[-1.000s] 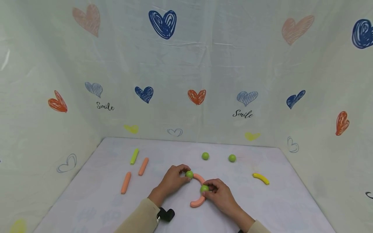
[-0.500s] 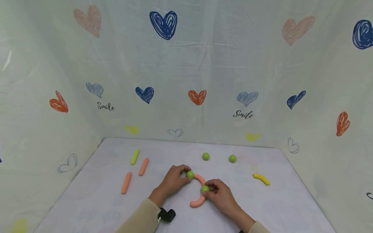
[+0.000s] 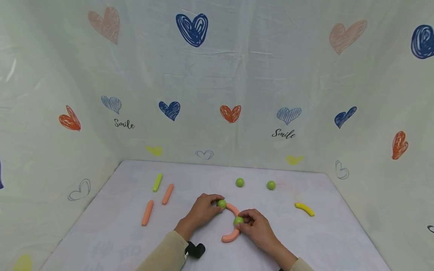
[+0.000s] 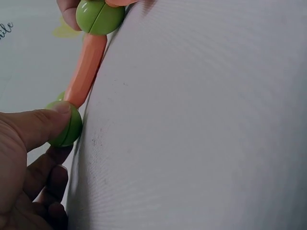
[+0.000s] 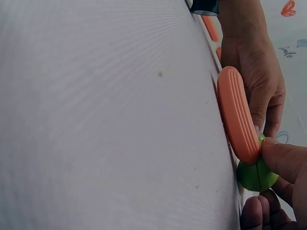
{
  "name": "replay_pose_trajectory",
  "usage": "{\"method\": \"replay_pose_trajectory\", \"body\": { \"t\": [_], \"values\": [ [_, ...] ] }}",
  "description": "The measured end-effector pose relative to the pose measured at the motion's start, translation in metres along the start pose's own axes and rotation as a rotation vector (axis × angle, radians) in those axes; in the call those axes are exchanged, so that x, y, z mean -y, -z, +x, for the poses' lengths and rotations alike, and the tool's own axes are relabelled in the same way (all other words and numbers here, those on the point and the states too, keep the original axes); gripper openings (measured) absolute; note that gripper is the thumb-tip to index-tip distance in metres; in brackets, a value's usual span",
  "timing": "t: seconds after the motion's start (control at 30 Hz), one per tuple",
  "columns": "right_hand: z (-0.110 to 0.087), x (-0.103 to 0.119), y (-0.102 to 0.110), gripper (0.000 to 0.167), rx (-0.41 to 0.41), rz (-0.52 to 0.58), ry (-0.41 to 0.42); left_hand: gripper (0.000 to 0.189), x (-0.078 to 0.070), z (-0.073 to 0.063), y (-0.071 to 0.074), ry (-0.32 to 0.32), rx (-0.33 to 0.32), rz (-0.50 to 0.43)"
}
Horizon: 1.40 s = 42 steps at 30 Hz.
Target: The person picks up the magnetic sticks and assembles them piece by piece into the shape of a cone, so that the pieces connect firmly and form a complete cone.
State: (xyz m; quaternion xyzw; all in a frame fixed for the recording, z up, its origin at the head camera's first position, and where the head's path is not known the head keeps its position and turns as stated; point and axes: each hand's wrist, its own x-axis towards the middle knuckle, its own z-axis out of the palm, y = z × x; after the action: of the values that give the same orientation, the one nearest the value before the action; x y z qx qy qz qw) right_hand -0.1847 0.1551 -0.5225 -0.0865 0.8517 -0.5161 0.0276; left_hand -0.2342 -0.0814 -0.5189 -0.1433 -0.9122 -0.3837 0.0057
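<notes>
Between thumb and fingers my left hand (image 3: 202, 210) pinches a green ball (image 3: 222, 204) at the upper end of a curved orange piece (image 3: 232, 208). My right hand (image 3: 258, 229) pinches a second green ball (image 3: 239, 221), where that piece meets another curved orange piece (image 3: 231, 236). Up close in the left wrist view, the upper orange piece (image 4: 87, 69) spans from one ball to the other. The right wrist view shows the lower orange piece (image 5: 237, 115) grooved lengthwise, its end against the green ball (image 5: 257, 175). All of it lies on the white table.
Two more green balls (image 3: 240, 182) lie toward the back, with a curved yellow piece (image 3: 304, 209) to their right. On the left are two straight orange sticks (image 3: 147, 213) and a yellow-green stick (image 3: 157, 182). A curtain printed with hearts (image 3: 230, 113) surrounds the table (image 3: 112, 226).
Both hands keep hold of the same two balls, and the pieces stay put relative to each other. The whole head view has shifted slightly.
</notes>
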Motion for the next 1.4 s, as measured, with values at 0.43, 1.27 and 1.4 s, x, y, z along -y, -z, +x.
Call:
{"method": "replay_pose_trajectory", "body": {
  "t": [0.43,1.27,1.4],
  "values": [
    [0.000,0.001,0.000,0.027,0.003,-0.003,-0.005,0.030,0.000,-0.001,0.001,0.024,-0.007,-0.039],
    [-0.002,0.002,-0.001,0.028,0.004,-0.002,-0.003,0.052,-0.004,-0.012,0.003,0.098,-0.006,-0.086],
    [-0.002,0.002,-0.001,0.029,0.002,-0.009,0.000,0.044,-0.010,-0.023,0.008,0.120,0.031,-0.111]
  ]
}}
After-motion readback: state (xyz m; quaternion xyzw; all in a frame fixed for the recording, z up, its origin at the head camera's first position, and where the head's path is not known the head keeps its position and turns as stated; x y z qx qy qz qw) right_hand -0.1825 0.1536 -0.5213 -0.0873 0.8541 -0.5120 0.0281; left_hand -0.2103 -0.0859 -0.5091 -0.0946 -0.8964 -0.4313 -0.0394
